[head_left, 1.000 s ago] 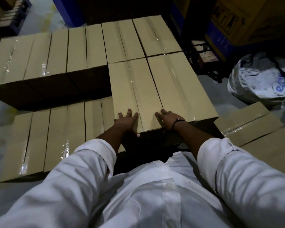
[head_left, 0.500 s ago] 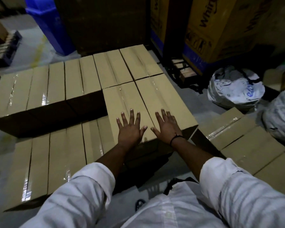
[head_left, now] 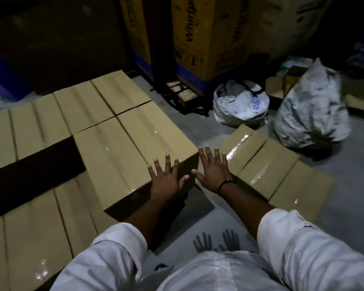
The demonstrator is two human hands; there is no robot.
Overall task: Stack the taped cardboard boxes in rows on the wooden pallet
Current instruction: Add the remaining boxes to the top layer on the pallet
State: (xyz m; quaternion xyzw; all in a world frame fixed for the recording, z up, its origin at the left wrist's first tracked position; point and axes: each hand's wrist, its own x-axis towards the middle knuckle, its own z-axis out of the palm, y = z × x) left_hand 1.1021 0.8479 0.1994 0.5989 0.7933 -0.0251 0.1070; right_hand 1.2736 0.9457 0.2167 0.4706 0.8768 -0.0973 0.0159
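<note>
Taped brown cardboard boxes lie packed in rows at the left and centre; the pallet under them is hidden. The nearest upper-layer box (head_left: 132,152) stands above a lower row (head_left: 36,232). My left hand (head_left: 168,178) lies flat with spread fingers on that box's near right corner. Just past the same corner, my right hand (head_left: 213,170) hovers with straight, spread fingers and holds nothing. A separate row of taped boxes (head_left: 267,164) sits on the floor to the right.
Two white sacks (head_left: 241,101) (head_left: 311,106) rest on the grey floor at the right. Tall printed yellow cartons (head_left: 200,34) and a dark pallet end (head_left: 181,93) stand behind. A blue bin (head_left: 0,80) is at the far left.
The view has swung to the right. Both hands have slid from the box's near edge toward its right corner; the right hand has come off the box top.
</note>
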